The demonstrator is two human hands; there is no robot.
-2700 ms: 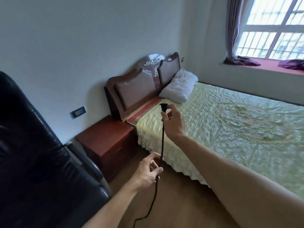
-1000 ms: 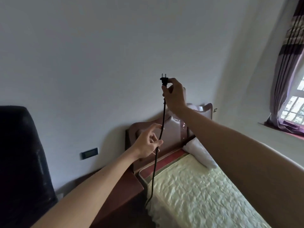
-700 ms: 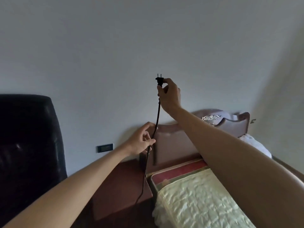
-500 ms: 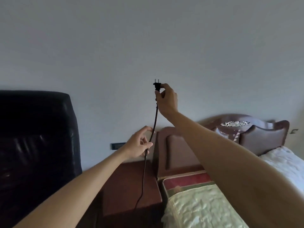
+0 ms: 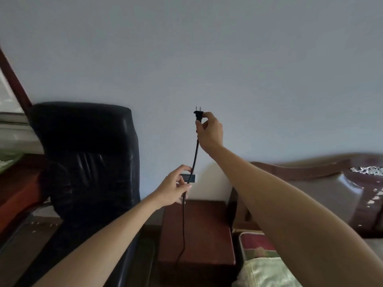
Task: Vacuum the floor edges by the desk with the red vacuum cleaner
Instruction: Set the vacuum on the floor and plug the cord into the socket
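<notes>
Right hand (image 5: 209,131): raised, arm outstretched, thumb and forefinger pinching the plug (image 5: 198,115), its two flat prongs up.
Left hand (image 5: 175,187): lower, fingers curled round the cord (image 5: 194,156).
Cord: thin, black, hanging over the brown nightstand (image 5: 207,224).
Vacuum: out of view.
Chair (image 5: 87,154): glossy black leather.

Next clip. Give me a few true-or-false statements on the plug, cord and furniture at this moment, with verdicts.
1. The right hand pinches the plug, prongs up. True.
2. The plug sits in the socket. False: it is held in the air, apart from the socket.
3. The left hand holds the cord below the plug. True.
4. The chair stands right of the nightstand. False: it stands left of it.
</notes>
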